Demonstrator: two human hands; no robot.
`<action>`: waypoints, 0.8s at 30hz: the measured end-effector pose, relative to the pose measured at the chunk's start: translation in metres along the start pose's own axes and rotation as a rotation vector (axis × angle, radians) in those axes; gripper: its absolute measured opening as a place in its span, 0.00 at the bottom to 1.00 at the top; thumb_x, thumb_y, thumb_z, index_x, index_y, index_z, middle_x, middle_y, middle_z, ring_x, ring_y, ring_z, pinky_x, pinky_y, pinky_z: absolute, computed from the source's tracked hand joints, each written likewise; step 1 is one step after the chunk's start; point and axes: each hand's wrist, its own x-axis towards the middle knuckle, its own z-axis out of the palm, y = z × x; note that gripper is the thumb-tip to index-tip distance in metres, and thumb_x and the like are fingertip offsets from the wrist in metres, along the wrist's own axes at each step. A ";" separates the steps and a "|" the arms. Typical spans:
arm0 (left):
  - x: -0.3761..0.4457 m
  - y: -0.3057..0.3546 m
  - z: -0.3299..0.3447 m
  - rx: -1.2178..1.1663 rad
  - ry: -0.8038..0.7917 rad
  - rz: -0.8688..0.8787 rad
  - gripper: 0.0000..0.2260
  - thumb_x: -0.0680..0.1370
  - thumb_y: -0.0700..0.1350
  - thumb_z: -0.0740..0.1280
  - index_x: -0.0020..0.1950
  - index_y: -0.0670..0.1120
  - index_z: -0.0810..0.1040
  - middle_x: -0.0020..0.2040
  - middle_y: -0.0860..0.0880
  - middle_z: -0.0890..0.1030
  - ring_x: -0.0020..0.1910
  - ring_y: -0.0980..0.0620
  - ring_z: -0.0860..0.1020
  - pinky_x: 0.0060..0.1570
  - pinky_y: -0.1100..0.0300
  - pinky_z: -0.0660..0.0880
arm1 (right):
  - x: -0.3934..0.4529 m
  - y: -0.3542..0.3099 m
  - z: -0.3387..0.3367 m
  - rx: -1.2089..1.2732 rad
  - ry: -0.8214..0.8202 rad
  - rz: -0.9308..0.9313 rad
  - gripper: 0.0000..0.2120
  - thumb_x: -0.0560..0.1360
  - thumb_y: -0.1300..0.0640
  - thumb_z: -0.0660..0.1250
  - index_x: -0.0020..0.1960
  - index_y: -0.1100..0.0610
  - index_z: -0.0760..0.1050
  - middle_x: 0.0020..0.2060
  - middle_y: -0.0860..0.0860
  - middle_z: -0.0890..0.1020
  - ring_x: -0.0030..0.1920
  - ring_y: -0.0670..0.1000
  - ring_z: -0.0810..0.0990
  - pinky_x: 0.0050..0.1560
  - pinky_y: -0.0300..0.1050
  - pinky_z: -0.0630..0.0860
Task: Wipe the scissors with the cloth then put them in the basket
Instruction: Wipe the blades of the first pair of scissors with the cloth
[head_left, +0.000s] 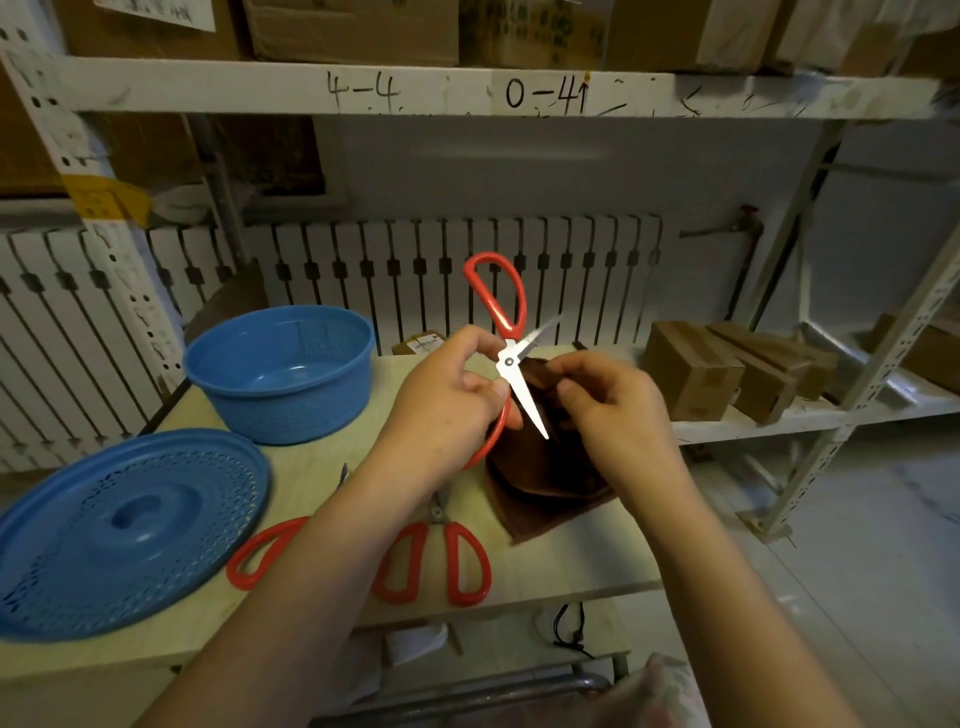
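My left hand (447, 395) grips the lower red handle of a pair of scissors (506, 338), held spread open above the table. One red loop points up and one steel blade points down over the cloth. My right hand (618, 410) holds a dark brown cloth (540, 483) bunched against the blades; its lower part hangs down onto the table. The blue basket (280, 371) stands at the table's back left with nothing visible inside.
Two more red-handled scissors (447, 561) (260, 556) lie on the wooden table (561, 566) under my forearms. A blue perforated lid (124, 525) rests at the front left. Cardboard boxes (696, 374) sit on the metal shelf to the right. A white radiator runs behind.
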 end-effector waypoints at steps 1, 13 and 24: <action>0.000 -0.001 0.001 0.020 -0.014 -0.006 0.09 0.81 0.40 0.62 0.55 0.54 0.73 0.35 0.49 0.84 0.20 0.61 0.69 0.25 0.66 0.65 | 0.000 0.000 0.000 0.044 0.002 0.012 0.09 0.79 0.59 0.63 0.52 0.46 0.78 0.50 0.46 0.81 0.53 0.48 0.79 0.55 0.49 0.79; 0.001 -0.005 0.007 0.106 0.022 -0.002 0.09 0.81 0.42 0.62 0.54 0.57 0.72 0.36 0.51 0.84 0.31 0.61 0.77 0.33 0.62 0.70 | -0.008 -0.003 -0.005 0.411 -0.087 0.026 0.08 0.74 0.66 0.68 0.46 0.54 0.78 0.42 0.51 0.83 0.42 0.48 0.84 0.40 0.37 0.79; 0.003 -0.011 0.016 0.142 0.041 0.031 0.10 0.81 0.41 0.62 0.55 0.57 0.71 0.39 0.50 0.83 0.41 0.54 0.80 0.41 0.61 0.75 | -0.007 -0.015 0.011 0.564 0.050 0.042 0.07 0.74 0.66 0.68 0.50 0.57 0.76 0.41 0.51 0.85 0.42 0.49 0.85 0.41 0.43 0.82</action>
